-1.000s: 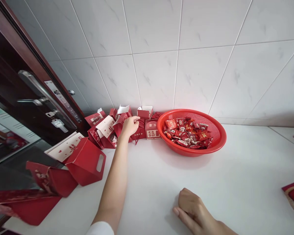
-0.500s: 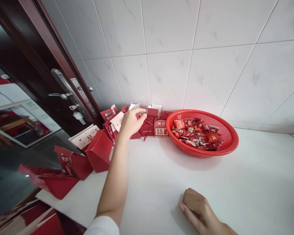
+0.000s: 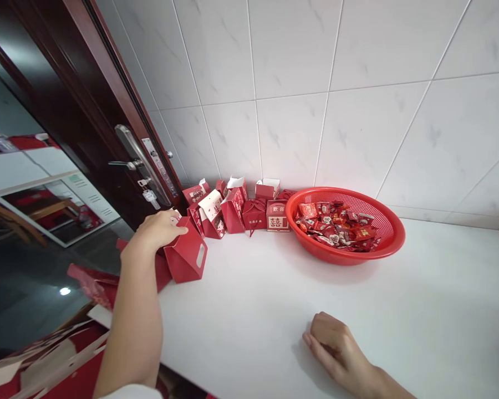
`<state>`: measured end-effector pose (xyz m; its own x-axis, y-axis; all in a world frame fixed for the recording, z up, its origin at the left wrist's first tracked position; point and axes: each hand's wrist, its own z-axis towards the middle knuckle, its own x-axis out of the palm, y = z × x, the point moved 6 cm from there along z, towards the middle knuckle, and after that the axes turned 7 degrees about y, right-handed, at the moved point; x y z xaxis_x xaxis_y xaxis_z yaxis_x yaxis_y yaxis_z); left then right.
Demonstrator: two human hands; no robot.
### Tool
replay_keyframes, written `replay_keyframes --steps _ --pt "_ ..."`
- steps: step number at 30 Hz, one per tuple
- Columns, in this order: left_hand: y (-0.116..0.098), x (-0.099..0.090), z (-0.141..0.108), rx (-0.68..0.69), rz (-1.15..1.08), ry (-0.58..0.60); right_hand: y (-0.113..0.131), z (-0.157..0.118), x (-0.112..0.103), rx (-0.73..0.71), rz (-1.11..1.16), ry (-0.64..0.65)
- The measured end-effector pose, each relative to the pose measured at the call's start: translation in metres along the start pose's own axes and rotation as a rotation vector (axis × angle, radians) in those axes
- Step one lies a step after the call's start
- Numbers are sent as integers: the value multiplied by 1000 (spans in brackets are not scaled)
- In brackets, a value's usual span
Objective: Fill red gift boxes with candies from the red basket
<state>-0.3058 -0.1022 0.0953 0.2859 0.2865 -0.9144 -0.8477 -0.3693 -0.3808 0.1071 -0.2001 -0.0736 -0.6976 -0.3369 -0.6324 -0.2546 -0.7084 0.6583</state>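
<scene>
My left hand [image 3: 160, 231] is at the top of a red gift box [image 3: 185, 255] near the table's left edge, its fingers curved over the box's upper edge; whether they grip it is hard to tell. Loosely curled, my right hand [image 3: 330, 341] rests on the white table [image 3: 249, 310], and nothing shows in it. Several red boxes and bags stand along the wall, among them a box with a pale label [image 3: 278, 216] and a white-topped bag [image 3: 212, 213]. Beside them sits a red plastic basket [image 3: 345, 259] holding wrapped candies [image 3: 336, 224].
A dark red door [image 3: 79, 111] with a metal handle and hanging keys [image 3: 149, 195] stands at the left. Large red and white bags [image 3: 62, 360] lie below the table's left edge. A tiled wall [image 3: 291, 138] rises behind the table.
My left hand has moved left and towards me, from the boxes by the wall to the box near the left edge. My right hand has stayed in place. The view has shifted slightly.
</scene>
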Motion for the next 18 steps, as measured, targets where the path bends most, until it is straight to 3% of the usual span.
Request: replay_keyframes --steps 2,4,7,10,14,18 --pt "-7 1 -11 -112 98 102 0 0 1 2 -6 0" --pt "-26 -1 -25 -82 145 141 0 -1 0 -4 -21 -10" --pt "-64 7 -50 93 130 269 3 1 -8 -19 -40 -58" --pt "-108 25 -76 343 55 354 6 7 -29 -4 -32 -179" --pt "-170 57 -106 652 -223 535 6 13 -64 70 -83 -391" --pt "-217 77 -117 790 -473 689 -8 13 -81 218 1 -430"
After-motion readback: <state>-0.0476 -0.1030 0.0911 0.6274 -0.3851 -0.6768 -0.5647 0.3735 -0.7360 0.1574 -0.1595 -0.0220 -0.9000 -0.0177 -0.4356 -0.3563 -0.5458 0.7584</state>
